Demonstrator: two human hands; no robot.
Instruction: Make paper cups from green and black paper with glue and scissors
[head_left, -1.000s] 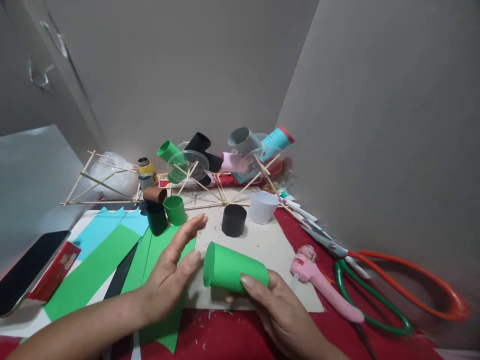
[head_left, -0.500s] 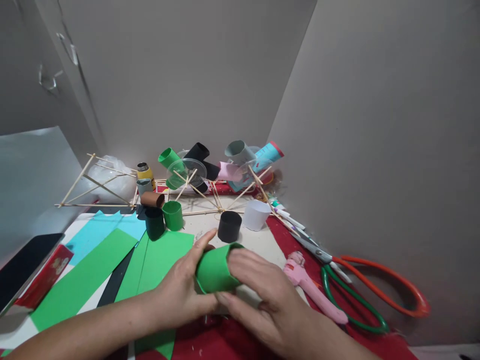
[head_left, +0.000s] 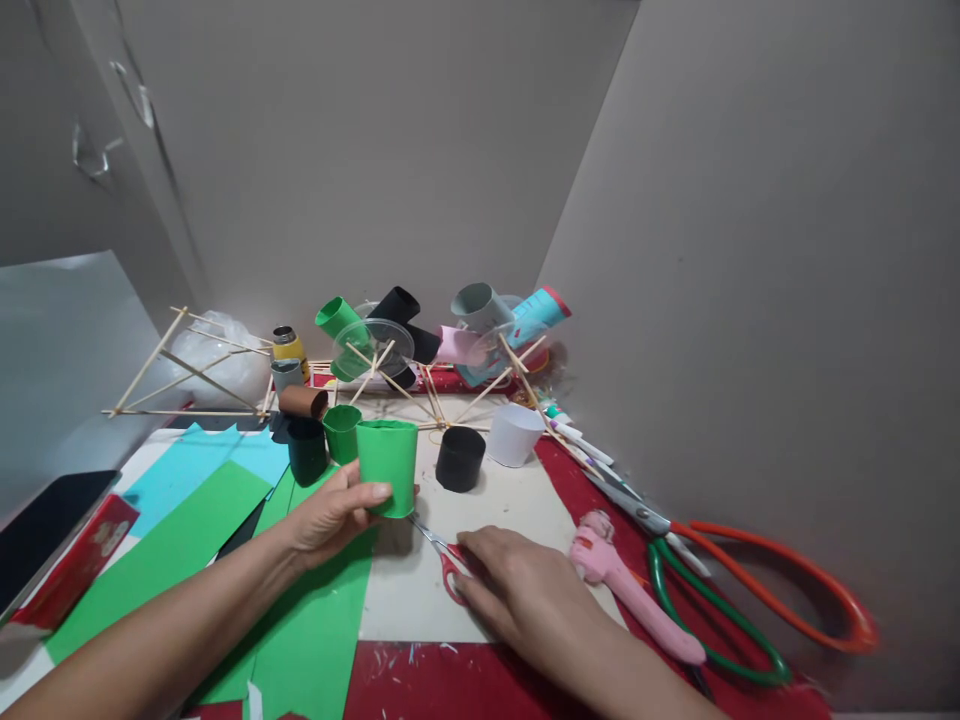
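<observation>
My left hand [head_left: 328,515] grips a green paper cup [head_left: 388,465] near its base and holds it upright over the beige board [head_left: 495,500]. My right hand [head_left: 517,595] lies on the board, its fingers over the red handles of small scissors [head_left: 437,545]; whether they are gripped I cannot see. Behind the held cup stand a smaller green cup [head_left: 341,432], a dark green cup [head_left: 308,450], a black cup [head_left: 460,458] and a white cup [head_left: 512,434].
Green and blue paper sheets [head_left: 187,510] lie at left, beside a phone [head_left: 45,525]. A pink glue gun [head_left: 626,585] and large orange-and-green scissors [head_left: 750,590] lie at right. A skewer-and-cup wheel model [head_left: 435,340] stands at the back wall.
The green cup went from lying sideways between both hands to upright in my left hand alone. My right hand let go and came down on the small scissors.
</observation>
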